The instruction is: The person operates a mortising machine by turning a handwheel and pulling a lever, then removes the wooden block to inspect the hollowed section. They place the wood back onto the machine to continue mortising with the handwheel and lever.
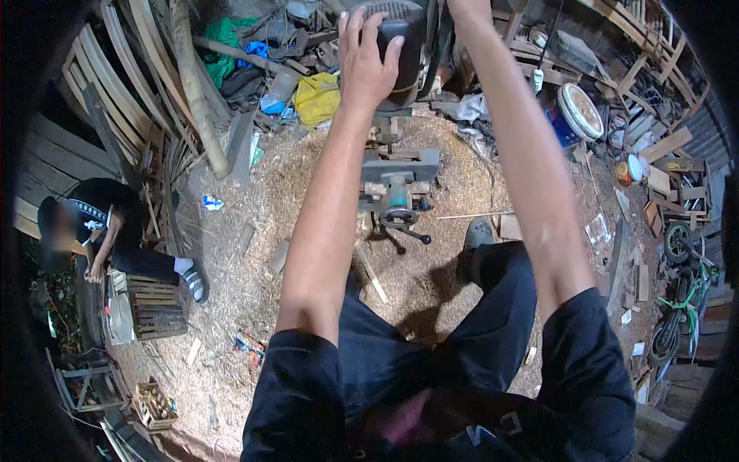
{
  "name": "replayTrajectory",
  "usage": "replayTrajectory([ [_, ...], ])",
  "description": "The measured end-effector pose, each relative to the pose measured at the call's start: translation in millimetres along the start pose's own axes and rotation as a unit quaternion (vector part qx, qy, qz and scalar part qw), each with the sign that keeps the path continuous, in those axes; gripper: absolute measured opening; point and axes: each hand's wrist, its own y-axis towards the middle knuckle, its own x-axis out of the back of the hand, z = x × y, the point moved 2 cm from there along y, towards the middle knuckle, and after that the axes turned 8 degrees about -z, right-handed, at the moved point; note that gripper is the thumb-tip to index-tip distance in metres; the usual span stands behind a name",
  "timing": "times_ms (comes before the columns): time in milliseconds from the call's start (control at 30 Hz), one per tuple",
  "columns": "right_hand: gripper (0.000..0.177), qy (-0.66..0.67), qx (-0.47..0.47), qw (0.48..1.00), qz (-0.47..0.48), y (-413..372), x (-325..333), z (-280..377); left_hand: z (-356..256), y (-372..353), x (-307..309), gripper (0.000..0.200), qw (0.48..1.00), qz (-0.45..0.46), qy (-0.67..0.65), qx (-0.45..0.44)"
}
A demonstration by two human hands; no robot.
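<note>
Dark casing with a perforated top stands at the upper middle, beyond a grey metal block and a handwheel. The person's left hand rests on the casing, fingers spread wide. The right hand is cut off by the upper edge, so whether it holds anything cannot be told. Shavings cover the floor; a yellow cloth lies left of the casing, and another person sits at far left.
</note>
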Motion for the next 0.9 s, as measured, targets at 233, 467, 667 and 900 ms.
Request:
replayTrajectory([
  [233,0.029,0.043,0.050,0.997,0.026,-186.5,79.3,-1.1,-17.6,-62.5,48.6,0.047,0.987,0.098,-0.052,0.116],
  [467,0.037,0.004,-0.080,0.992,0.101,-317.4,136.2,-38.0,-24.4,-178.1,89.9,0.027,0.938,0.230,-0.042,0.254],
  [667,0.029,-0.380,0.026,0.913,0.148,-286.1,101.6,-41.9,4.0,-286.1,77.7,0.029,0.888,0.351,-0.005,0.297],
  [900,0.032,-0.435,-0.085,0.876,0.193,-304.8,119.5,-71.3,49.8,-426.1,35.3,0.050,0.752,0.383,-0.133,0.520],
])
